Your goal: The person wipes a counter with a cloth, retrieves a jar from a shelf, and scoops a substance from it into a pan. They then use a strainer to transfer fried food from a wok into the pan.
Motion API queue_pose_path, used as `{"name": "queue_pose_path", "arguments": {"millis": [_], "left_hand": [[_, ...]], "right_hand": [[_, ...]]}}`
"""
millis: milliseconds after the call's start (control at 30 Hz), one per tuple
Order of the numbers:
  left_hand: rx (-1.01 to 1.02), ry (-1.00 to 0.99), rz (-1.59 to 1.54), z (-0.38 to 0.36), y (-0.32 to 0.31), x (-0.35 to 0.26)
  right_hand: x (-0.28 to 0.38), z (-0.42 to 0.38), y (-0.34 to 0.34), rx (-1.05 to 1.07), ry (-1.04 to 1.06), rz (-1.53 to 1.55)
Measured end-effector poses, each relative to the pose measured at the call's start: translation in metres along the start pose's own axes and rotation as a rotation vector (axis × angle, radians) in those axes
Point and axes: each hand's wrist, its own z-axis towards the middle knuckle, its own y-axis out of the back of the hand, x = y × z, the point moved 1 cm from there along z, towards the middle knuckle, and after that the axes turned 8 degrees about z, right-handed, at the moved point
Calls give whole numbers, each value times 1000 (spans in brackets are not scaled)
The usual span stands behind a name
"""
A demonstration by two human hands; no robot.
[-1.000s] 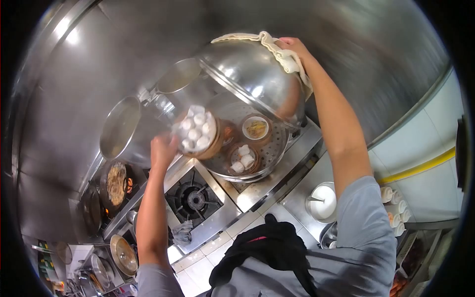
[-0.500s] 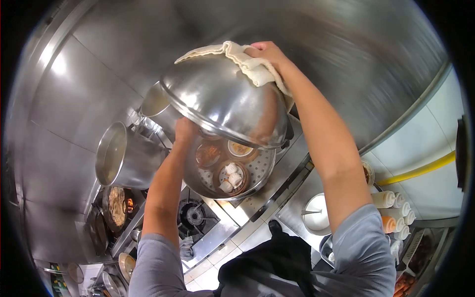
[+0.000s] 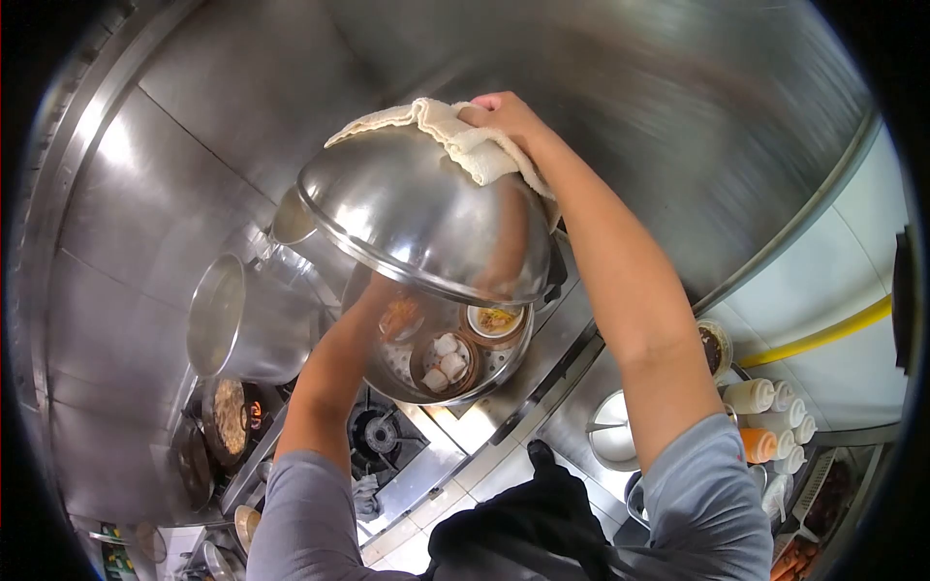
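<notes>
- Two bare arms reach forward in the head view, the left forearm point(image 3: 329, 373) to one side and the right to the other.
- The right hand point(image 3: 509, 118) is closed around a cream cloth point(image 3: 470, 145), draped over the top of a domed metal lid point(image 3: 417, 213).
- The lid hangs tilted above a round steamer point(image 3: 528, 344), covering its far part.
- The left hand point(image 3: 381, 288) goes in beneath the lid's rim and is mostly hidden; I cannot tell whether it grips anything.
- On the steamer's perforated tray point(image 3: 498, 359), a small round basket point(image 3: 475, 367) holds white buns point(image 3: 451, 366); beside it sit a bowl of yellowish food point(image 3: 496, 320) and a dish of orange-red food point(image 3: 400, 318).
- An unlit burner point(image 3: 380, 433) lies just beside the steamer, on the near side.
- Further left stand a large metal pot point(image 3: 276, 329) and a pan of browned food point(image 3: 231, 416), with flame beside the pan.
- Near the right elbow are squeeze bottles point(image 3: 751, 396), a jar of dark contents point(image 3: 715, 347) and a white-filled bowl point(image 3: 612, 443) with a spoon.
</notes>
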Motion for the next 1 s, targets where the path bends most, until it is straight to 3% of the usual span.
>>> {"name": "queue_pose_path", "arguments": {"millis": [367, 400, 467, 567, 700, 767, 833, 900, 1000], "left_hand": [[252, 49, 509, 11, 54, -63], [281, 72, 551, -33, 83, -48], [312, 135, 605, -55, 105, -62], [83, 289, 408, -163, 182, -81], [27, 606, 162, -332, 227, -99], [-15, 633, 166, -422, 226, -99], [91, 878, 93, -512, 223, -101], [27, 1056, 96, -605, 207, -106], [-44, 1280, -11, -744, 166, -110]], "right_hand": [[-6, 8, 2, 70, -53, -8], [-2, 4, 3, 36, -54, -71], [-7, 8, 1, -23, 2, -163], [17, -32, -42, 49, 108, -333], [21, -84, -126, 134, 410, -641], [28, -115, -160, 196, 423, -728], [9, -128, -182, 190, 506, -731], [0, -126, -187, 162, 561, -786], [1, -121, -188, 229, 465, -911]]}}
